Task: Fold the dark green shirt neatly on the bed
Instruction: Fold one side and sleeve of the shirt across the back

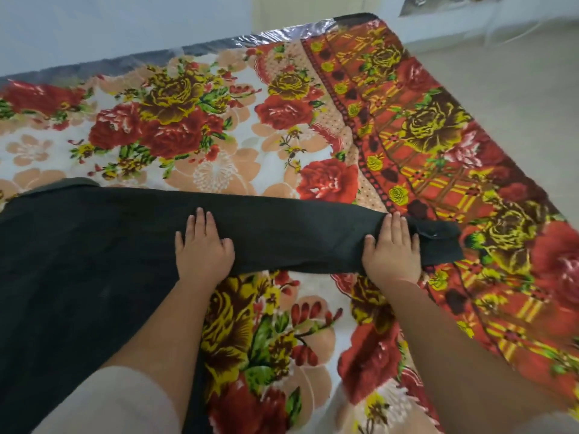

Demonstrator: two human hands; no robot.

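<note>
Floral blanket (219, 145) over bed, pale walls

Lighting even, soft, daylight-like; source not identifiable. Blanket (282, 120) colours saturated, pattern slightly smeared, compression softness throughout. Glare on shiny plastic strip (266, 39) along far edge of blanket. Shirt (94, 245) near black, fold detail lost. Faint shadow under forearms. Wide-angle bowing of blanket edges; floor beyond right edge of blanket pale, washed out.
</note>
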